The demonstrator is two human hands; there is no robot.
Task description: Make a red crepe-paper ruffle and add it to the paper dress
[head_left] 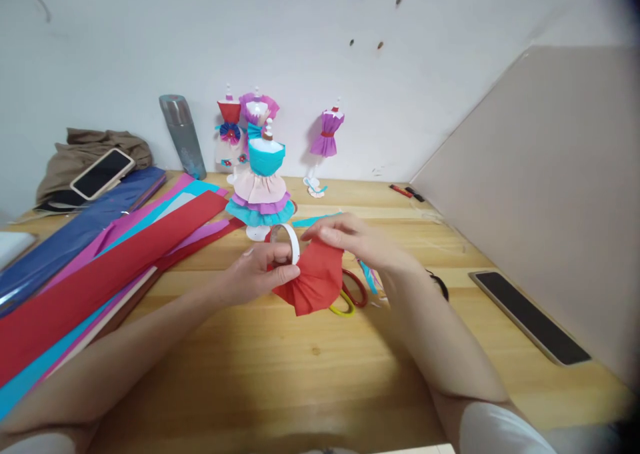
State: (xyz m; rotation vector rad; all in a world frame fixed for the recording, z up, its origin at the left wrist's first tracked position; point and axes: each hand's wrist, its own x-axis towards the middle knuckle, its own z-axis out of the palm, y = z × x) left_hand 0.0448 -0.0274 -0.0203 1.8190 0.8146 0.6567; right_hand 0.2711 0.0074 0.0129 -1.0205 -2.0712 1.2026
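Note:
A piece of red crepe paper [320, 277], gathered into fan-like pleats, is held above the table between both hands. My left hand [265, 267] pinches its gathered edge between thumb and fingers. Around the fingers of that hand sits a white ring [295, 244] that looks like a roll of tape. My right hand [350, 237] grips the upper right edge of the paper, thumb on top; its other fingers are partly hidden. Under the paper, red and yellow scissors handles [356, 289] show. Just behind stands a doll form in a tiered turquoise, pink and purple dress [265, 174].
Long coloured paper strips [120, 261] cover the left side. Several dressed doll forms, including one in purple [327, 134], stand near the wall beside a grey flask [184, 137]. One phone [103, 174] lies on brown cloth [100, 149]; another phone [530, 317] is at right, near a partition [545, 174].

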